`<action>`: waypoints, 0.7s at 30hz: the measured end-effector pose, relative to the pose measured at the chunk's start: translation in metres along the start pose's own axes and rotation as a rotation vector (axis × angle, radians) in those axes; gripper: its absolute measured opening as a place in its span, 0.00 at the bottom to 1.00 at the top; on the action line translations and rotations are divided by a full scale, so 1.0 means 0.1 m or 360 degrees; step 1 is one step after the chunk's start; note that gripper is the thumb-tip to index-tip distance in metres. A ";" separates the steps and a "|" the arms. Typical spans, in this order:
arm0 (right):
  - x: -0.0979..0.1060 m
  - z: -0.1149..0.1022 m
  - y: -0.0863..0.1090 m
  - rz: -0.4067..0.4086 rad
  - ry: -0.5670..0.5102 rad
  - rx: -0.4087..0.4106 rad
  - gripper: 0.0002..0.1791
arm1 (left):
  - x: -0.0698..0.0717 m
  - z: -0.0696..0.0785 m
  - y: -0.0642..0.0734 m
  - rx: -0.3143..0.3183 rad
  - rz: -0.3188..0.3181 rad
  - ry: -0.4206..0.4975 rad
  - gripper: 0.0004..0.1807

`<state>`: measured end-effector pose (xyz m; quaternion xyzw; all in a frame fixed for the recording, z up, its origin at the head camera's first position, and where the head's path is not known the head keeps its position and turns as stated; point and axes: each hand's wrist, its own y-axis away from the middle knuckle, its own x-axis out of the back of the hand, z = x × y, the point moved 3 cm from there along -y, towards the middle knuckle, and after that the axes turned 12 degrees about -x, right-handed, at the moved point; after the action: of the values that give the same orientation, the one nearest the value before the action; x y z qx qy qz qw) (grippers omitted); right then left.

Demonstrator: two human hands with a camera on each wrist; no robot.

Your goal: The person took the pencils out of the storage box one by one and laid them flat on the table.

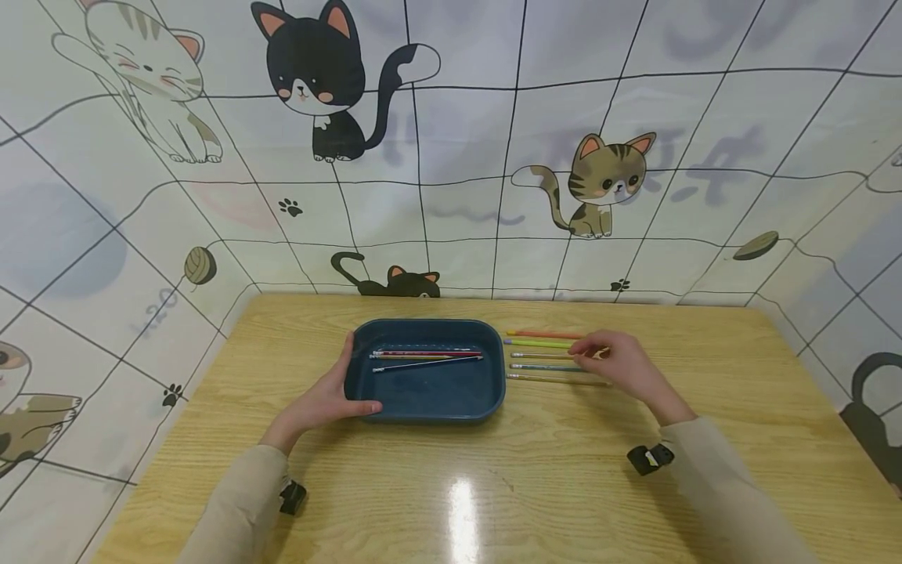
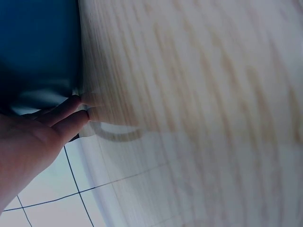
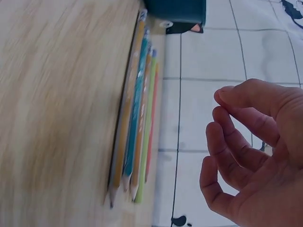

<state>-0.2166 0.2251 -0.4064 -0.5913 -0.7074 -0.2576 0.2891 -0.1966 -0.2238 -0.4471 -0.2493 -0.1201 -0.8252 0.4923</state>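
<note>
A dark blue tray [image 1: 437, 411] stands on the table, and my left hand [image 1: 327, 395] holds its left end, thumb over the front-left corner and fingers along the outer wall. Inside lie a red pencil [image 1: 430, 352], a yellowish one beside it and a dark pencil [image 1: 426, 364] set at a slant. To the tray's right, several pencils form a row: orange [image 1: 546, 334], lime green [image 1: 539, 343], gold, teal [image 3: 135, 113] and another gold [image 1: 557, 380]. My right hand [image 1: 616, 364] hovers over the row's right part, fingers loosely bent, thumb close to the index fingertip, holding nothing.
The wooden table [image 1: 550, 486] meets a cloth backdrop [image 1: 465, 204] printed with cats and grid lines behind and at both sides. A dark wrist device [image 1: 650, 458] sits at the right sleeve, another [image 1: 292, 497] at the left.
</note>
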 end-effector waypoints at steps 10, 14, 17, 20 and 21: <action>-0.16 -0.22 -0.07 -0.0074 -0.0125 0.0079 0.05 | 0.00 0.01 0.00 -0.0011 0.0004 -0.0009 0.70; -0.25 -0.31 -0.09 -0.0126 -0.0197 0.0136 0.06 | 0.01 0.01 0.00 -0.0019 0.0004 -0.0029 0.70; -0.31 -0.39 -0.11 -0.0152 -0.0237 0.0166 0.06 | 0.01 0.01 0.01 -0.0028 0.0006 -0.0038 0.70; -0.36 -0.48 -0.12 -0.0169 -0.0250 0.0177 0.06 | 0.01 0.01 0.00 -0.0032 0.0007 -0.0042 0.70; -0.38 -0.51 -0.12 -0.0173 -0.0248 0.0183 0.06 | 0.01 0.01 0.01 -0.0032 0.0008 -0.0044 0.70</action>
<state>-0.2183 0.1608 -0.3979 -0.5528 -0.7724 -0.1852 0.2522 -0.1964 -0.2245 -0.4459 -0.2658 -0.1180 -0.8217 0.4902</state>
